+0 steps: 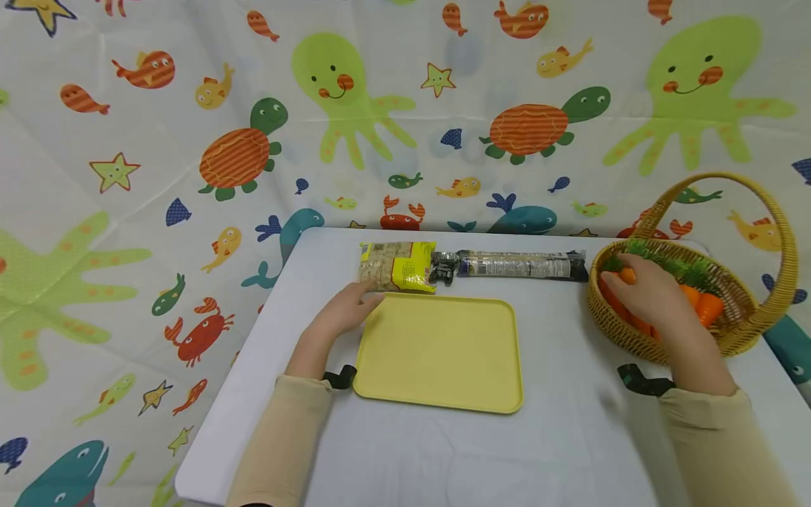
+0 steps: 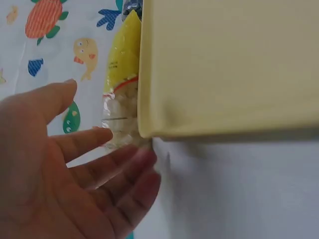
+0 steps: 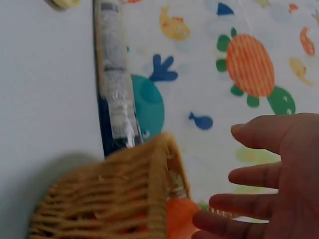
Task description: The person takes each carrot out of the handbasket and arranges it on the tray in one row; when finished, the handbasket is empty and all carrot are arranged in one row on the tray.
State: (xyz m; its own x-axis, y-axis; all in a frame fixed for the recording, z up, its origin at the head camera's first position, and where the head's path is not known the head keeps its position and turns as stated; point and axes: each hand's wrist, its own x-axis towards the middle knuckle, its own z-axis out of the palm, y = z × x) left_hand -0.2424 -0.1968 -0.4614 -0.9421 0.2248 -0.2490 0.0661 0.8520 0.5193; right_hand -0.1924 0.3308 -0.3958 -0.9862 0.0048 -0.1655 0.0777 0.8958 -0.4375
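Note:
In the head view my left hand is by the far left corner of a yellow tray, near a yellow and clear bag. The left wrist view shows its fingers spread and loosely bent, with nothing held; whether the fingertips touch the bag cannot be told. My right hand reaches over a wicker basket of orange carrots with green tops. Its fingers look straight and apart in the right wrist view, beside the basket rim, gripping nothing. Whether they touch a carrot is unclear.
A long dark package lies along the table's back edge, right of the bag, with a small black wrapped item between them. The basket's tall handle arches up at the right. A sea-animal curtain hangs behind the white table.

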